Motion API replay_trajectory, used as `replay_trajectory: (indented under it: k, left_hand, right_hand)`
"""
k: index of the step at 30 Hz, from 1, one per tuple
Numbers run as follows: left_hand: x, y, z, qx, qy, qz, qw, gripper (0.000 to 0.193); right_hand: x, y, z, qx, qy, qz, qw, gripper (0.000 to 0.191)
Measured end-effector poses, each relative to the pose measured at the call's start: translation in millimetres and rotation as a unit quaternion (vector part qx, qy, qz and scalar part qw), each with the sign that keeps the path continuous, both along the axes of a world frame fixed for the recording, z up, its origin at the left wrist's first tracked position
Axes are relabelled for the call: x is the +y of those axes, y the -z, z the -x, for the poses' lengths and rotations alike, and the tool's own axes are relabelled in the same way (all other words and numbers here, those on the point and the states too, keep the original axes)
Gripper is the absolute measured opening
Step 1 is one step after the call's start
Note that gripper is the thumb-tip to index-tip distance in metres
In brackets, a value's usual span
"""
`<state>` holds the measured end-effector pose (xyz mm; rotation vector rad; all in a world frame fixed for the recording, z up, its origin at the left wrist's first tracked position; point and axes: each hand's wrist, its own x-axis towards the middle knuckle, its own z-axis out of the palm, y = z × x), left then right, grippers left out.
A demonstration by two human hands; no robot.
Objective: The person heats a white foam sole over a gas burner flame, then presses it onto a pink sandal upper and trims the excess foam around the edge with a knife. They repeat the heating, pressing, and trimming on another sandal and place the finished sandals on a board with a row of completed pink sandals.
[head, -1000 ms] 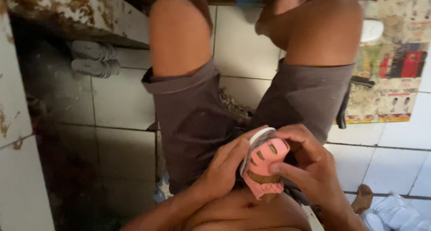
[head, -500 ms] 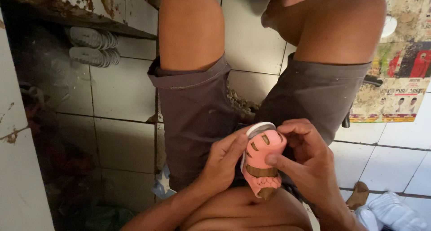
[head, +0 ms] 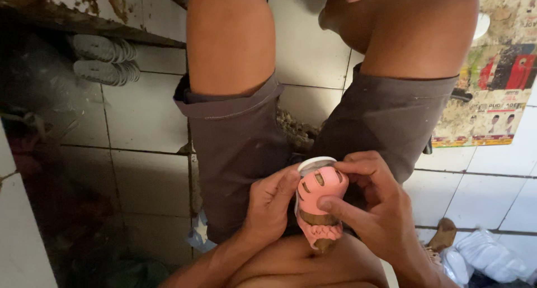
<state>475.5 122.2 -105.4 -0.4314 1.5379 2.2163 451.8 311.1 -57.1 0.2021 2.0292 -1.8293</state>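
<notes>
A small pink shoe (head: 319, 207) with a white sole and slotted upper rests over my lap, toe pointing away from me, between my thighs in grey shorts (head: 240, 148). My left hand (head: 268, 207) grips its left side, thumb against the upper. My right hand (head: 375, 204) holds the right side, fingers curled over the toe and the forefinger lying across the brown-stained band in the middle. The heel end looks dirty brown.
White floor tiles (head: 145, 114) lie below my knees. A pair of pale sandals (head: 103, 58) sits under a rusty ledge at the upper left. Printed paper (head: 492, 92) covers the floor at the right. White cloth (head: 481, 254) lies at the lower right.
The view has shifted so my legs and the shoe sit higher and closer. Both hands keep their hold; the right fingers have slid slightly over the toe.
</notes>
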Motion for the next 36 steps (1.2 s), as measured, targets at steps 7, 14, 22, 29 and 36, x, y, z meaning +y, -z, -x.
replay_trajectory:
  k: [7, 14, 22, 29, 36]
  left_hand:
    - [-1, 2, -4, -0.006, 0.015, 0.003, 1.000, 0.044]
    - [-2, 7, -4, -0.003, 0.030, -0.002, 1.000, 0.043]
    - [-7, 6, -4, 0.013, 0.060, -0.026, 0.998, 0.043]
    - [-11, -1, -3, -0.006, 0.073, -0.097, 0.993, 0.047]
    - [-11, -3, 7, 0.008, 0.140, -0.027, 0.990, 0.053]
  right_hand:
    - [2, 3, -4, 0.026, -0.007, -0.028, 0.999, 0.051]
    - [-3, -5, -4, 0.024, -0.010, -0.118, 0.993, 0.051]
    - [0, -10, -9, 0.081, -0.057, -0.240, 0.966, 0.056]
    - [2, 9, -22, 0.048, 0.007, -0.059, 0.997, 0.071]
    - [15, 30, -9, -0.090, -0.044, 0.034, 0.994, 0.097]
